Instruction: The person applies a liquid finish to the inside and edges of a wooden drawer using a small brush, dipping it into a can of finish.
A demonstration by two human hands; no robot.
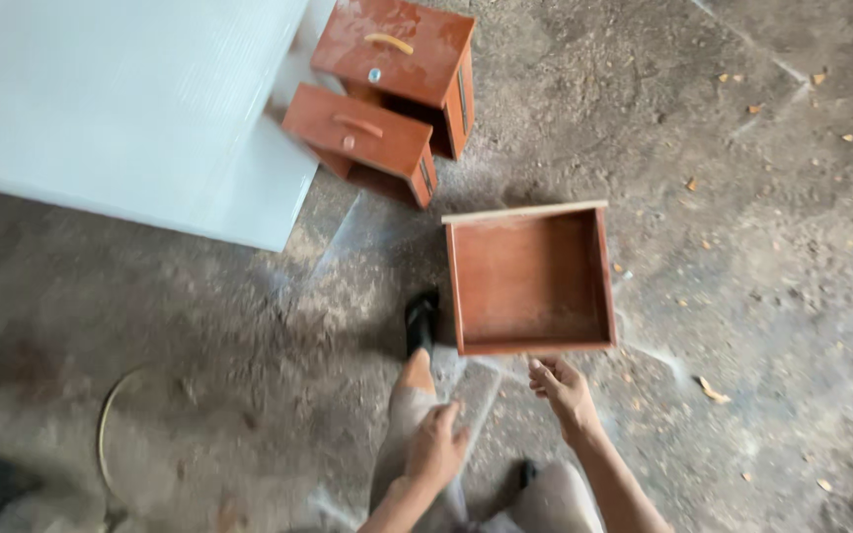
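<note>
Down at the far left, a thin curved hoop [111, 415] lies on the dusty concrete floor [742, 247], and above it a large pale blue-white panel [120, 99] lies flat. Next to the panel's right edge stand two reddish-brown wooden drawers [387, 84] on end, handles facing you (the nearer one is smaller and touches the taller one behind it). Your left hand [434, 449] rests on your left knee, fingers loosely curled and holding nothing. Just ahead of it your black shoe [421, 321] points toward the open drawer box [530, 281], which lies on the floor with its hollow facing up. Your right hand [563, 390] hovers just below the box's near edge, fingers relaxed and partly spread, empty; whether it touches the wood you cannot tell.
</note>
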